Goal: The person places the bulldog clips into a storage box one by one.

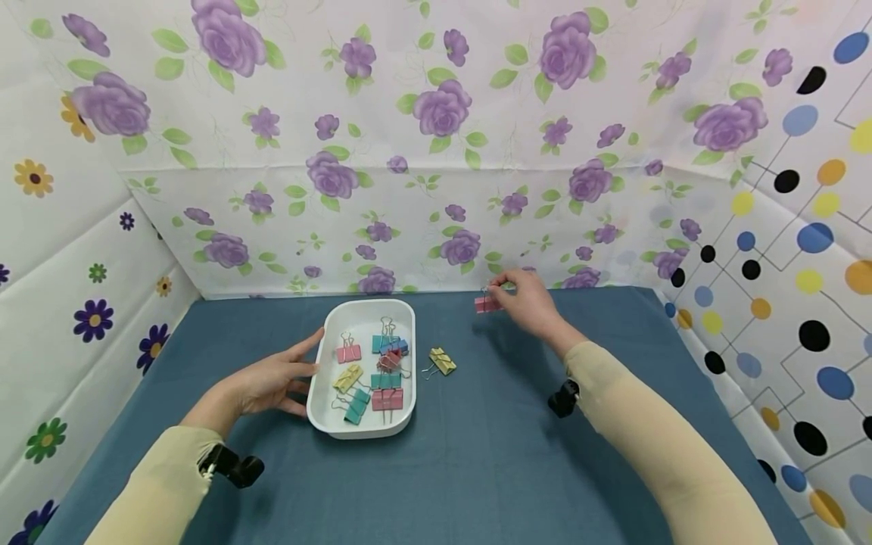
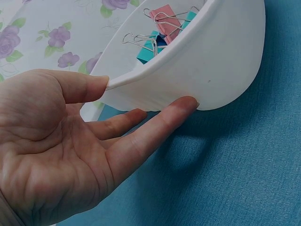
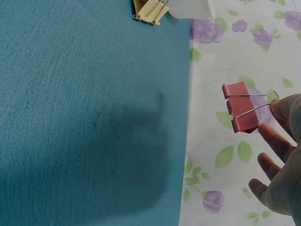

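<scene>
My right hand (image 1: pixel 533 303) pinches a pink binder clip (image 1: pixel 487 304) by its wire handle, close to the far edge of the cloth. In the right wrist view the pink clip (image 3: pixel 241 107) hangs sideways from the fingertips, its wire handles toward the hand. At the left, my left hand (image 1: pixel 275 376) touches the side of a white tray (image 1: pixel 361 434) with spread, fairly straight fingers. The left wrist view has the thumb tip at the rim and a finger against the outer wall. Pink, teal, yellow and blue binder clips lie inside, including a pink one (image 1: pixel 349 353).
One yellow binder clip (image 1: pixel 443 361) lies on the blue cloth (image 1: pixel 477 469) just right of the tray. A floral curtain (image 1: pixel 422 189) rises behind the cloth's far edge. Patterned sheets stand at the left and right sides.
</scene>
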Motion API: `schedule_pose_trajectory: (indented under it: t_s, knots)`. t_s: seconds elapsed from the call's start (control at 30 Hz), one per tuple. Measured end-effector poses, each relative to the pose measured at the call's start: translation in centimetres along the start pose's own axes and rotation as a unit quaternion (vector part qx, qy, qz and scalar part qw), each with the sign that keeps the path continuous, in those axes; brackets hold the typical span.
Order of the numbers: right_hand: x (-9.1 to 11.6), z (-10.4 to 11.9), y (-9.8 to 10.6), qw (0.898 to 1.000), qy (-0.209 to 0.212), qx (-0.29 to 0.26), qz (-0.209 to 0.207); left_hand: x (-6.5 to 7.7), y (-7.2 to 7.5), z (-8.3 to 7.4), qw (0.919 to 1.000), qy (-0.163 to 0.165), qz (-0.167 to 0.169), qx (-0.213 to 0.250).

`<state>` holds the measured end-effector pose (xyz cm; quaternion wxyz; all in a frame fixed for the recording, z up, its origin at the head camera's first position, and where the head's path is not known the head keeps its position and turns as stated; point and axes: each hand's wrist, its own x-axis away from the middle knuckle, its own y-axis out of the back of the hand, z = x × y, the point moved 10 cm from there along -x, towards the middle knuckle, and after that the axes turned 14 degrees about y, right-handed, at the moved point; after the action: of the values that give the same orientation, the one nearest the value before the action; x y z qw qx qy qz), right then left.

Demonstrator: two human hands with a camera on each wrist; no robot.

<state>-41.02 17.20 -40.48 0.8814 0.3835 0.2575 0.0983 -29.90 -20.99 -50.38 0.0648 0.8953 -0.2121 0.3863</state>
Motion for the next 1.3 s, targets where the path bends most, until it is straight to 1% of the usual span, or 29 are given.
schedule_pose_trajectory:
  t_s: [0.13, 0.4, 0.6, 0.97, 1.03, 1.3]
  knots:
    - [0.1, 0.2, 0.6, 1.000, -0.001, 0.006, -0.013, -0.1, 0.1, 0.0, 1.0000, 0.001, -0.001, 0.001]
    - [0.2, 0.9, 1.5, 1.000, 0.005, -0.007, -0.027, -0.3, 0.3, 0.1, 1.0000, 0.006, -0.007, 0.002]
    - [0.3, 1.8, 2.0, 0.999, 0.025, -0.018, -0.034, -0.3, 0.3, 0.1, 0.9999, 0.005, -0.009, 0.000]
    - [0.3, 3.4, 2.6, 0.997, 0.052, -0.007, -0.049, -0.2, 0.3, 0.1, 1.0000, 0.005, -0.007, 0.000]
    - [0.3, 3.7, 2.7, 0.997, 0.059, 0.000, -0.053, -0.2, 0.2, 0.1, 1.0000, 0.005, -0.006, 0.001]
    - [0.2, 6.2, 2.9, 0.992, 0.110, -0.015, -0.061, 0.0, 0.1, 0.0, 1.0000, 0.002, -0.004, -0.001]
